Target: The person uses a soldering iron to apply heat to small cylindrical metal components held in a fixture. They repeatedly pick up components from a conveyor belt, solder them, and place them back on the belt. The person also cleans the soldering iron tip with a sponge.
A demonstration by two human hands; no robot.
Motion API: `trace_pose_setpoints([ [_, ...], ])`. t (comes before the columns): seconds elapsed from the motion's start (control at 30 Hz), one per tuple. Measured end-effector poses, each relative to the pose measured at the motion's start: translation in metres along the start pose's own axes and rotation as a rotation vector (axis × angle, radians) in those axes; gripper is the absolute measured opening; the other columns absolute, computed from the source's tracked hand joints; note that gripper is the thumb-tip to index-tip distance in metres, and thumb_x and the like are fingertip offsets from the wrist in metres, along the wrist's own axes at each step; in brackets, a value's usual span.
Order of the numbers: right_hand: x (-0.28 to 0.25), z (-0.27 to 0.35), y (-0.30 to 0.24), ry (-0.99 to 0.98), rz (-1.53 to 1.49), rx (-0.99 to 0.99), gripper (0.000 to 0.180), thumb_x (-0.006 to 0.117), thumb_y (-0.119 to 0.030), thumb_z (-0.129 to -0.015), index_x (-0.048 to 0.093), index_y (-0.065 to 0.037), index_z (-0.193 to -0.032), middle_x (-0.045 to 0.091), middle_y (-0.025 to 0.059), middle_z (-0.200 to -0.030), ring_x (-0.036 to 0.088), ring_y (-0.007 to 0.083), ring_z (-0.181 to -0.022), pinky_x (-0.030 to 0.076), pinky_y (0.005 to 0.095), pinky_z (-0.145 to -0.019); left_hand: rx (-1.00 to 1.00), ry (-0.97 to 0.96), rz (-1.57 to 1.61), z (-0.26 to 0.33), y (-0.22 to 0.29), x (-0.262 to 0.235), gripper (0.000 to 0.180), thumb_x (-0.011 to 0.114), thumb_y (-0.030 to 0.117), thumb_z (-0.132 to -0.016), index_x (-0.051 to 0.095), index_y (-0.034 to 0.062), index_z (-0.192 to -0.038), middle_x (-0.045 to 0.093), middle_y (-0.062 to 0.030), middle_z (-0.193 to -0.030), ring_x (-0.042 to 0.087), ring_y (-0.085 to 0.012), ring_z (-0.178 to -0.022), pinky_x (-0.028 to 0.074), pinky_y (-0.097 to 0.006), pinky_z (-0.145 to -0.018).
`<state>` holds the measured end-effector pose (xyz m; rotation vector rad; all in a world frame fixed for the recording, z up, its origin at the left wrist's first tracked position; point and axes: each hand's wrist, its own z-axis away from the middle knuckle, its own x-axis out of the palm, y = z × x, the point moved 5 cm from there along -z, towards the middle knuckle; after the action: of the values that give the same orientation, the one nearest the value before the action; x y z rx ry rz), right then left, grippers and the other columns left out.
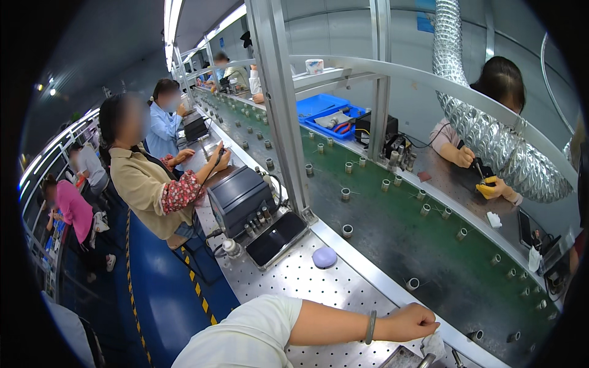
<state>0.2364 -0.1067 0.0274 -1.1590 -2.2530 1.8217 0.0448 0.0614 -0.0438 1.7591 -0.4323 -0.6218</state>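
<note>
My left hand (pixel 408 322) reaches in from the lower edge, wearing a white sleeve and a bracelet (pixel 371 327) at the wrist. Its fingers are curled closed over the bench's edge rail beside the belt; whatever they may hold is hidden. Just below the fingers is a crumpled white cloth or tissue (pixel 433 345), beside a metal tool partly cut off by the picture's edge. A small metal cylinder (pixel 412 284) stands on the green conveyor belt (pixel 380 245) just beyond the hand. My right hand is out of view.
A lilac rounded object (pixel 324 257), a phone (pixel 277 239) and a black box-shaped unit (pixel 242 199) sit on the perforated bench (pixel 294 282). Metal posts (pixel 279 104) rise beside the belt. Across it, a co-worker's hands (pixel 491 187) hold a yellow-and-black thing near a silver duct (pixel 491 144).
</note>
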Motion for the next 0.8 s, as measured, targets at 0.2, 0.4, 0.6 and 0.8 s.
trace_pose_setpoints([
  [0.2, 0.001, 0.002, 0.002, -0.008, -0.022, 0.044, 0.014, 0.065, -0.010, -0.086, 0.058, 0.002, -0.085, 0.057, 0.0076, -0.068, 0.051, 0.0141, -0.062, 0.043, 0.0277, -0.058, -0.005, 0.011, 0.003, 0.004, 0.003, -0.007, 0.045, 0.056, 0.021, -0.093, 0.033, 0.0015, -0.058, 0.030, -0.0037, -0.051, 0.026, -0.0126, -0.050, 0.028, -0.033, -0.048],
  [0.4, 0.000, 0.003, 0.005, 0.004, -0.032, 0.087, 0.015, 0.064, -0.010, -0.086, 0.057, 0.004, -0.085, 0.058, 0.0083, -0.069, 0.052, 0.0146, -0.063, 0.043, 0.0281, -0.059, -0.020, 0.016, -0.011, 0.004, 0.002, -0.006, 0.044, 0.056, 0.021, -0.092, 0.035, 0.0008, -0.059, 0.032, -0.0060, -0.051, 0.027, -0.0149, -0.050, 0.029, -0.034, -0.048],
  [0.6, -0.002, -0.004, -0.001, 0.034, 0.053, -0.147, 0.013, 0.068, -0.005, -0.082, 0.058, 0.001, -0.088, 0.057, 0.0064, -0.069, 0.054, 0.0132, -0.061, 0.045, 0.0262, -0.058, -0.036, -0.011, -0.036, 0.003, -0.004, -0.007, 0.043, 0.060, 0.021, -0.091, 0.039, 0.0001, -0.060, 0.032, -0.0059, -0.053, 0.027, -0.0136, -0.052, 0.029, -0.033, -0.047],
  [0.8, -0.005, -0.003, 0.023, 0.113, -0.139, -0.036, 0.023, 0.072, -0.018, -0.080, 0.057, -0.001, -0.081, 0.055, 0.0035, -0.064, 0.051, 0.0090, -0.051, 0.038, 0.0207, -0.048, -0.087, -0.029, 0.052, 0.002, -0.007, -0.008, 0.041, 0.060, 0.016, -0.091, 0.043, 0.0022, -0.057, 0.035, 0.0040, -0.051, 0.030, -0.0054, -0.052, 0.028, -0.028, -0.046],
])
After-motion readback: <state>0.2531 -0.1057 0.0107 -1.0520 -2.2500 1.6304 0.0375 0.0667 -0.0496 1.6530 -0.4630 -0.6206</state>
